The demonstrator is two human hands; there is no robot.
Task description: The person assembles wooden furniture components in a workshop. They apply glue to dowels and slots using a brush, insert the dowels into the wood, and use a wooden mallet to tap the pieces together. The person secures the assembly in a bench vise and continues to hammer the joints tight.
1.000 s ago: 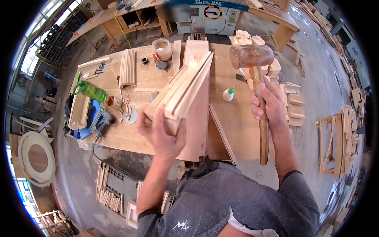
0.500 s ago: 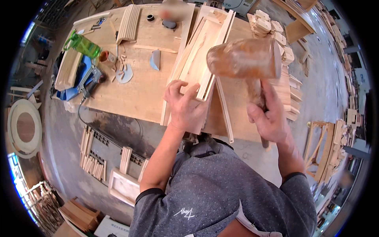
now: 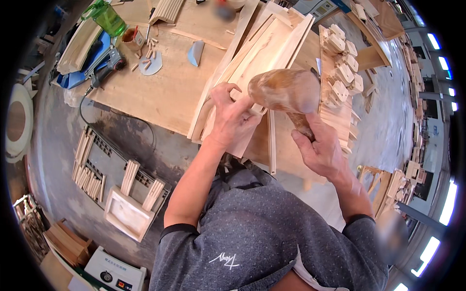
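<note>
My right hand (image 3: 321, 148) is wrapped round the handle of a wooden mallet (image 3: 284, 91). Its thick, worn head hovers over the near right part of a long pale wooden frame (image 3: 257, 53) and hides some of it. My left hand (image 3: 232, 114) grips the near end of that frame, fingers curled over its edge beside the mallet head. The frame has raised side rails and a flat inner panel, and lies slanting across the workbench (image 3: 170, 92). A narrow wooden strip (image 3: 272, 145) sticks out past the bench edge, right of my left hand.
To the left are a green bottle (image 3: 108, 19), a cup (image 3: 132, 38), loose dowels (image 3: 151, 47) and a corded power drill (image 3: 109, 65). Shaped wooden blocks (image 3: 344, 72) are stacked on the right. Dowel bundles and a small wooden frame (image 3: 128, 213) rest below the bench at left.
The mallet has come down and to the left, closer to the frame and my left hand. My left hand stays on the frame's near end. The whole view has turned and shifted slightly.
</note>
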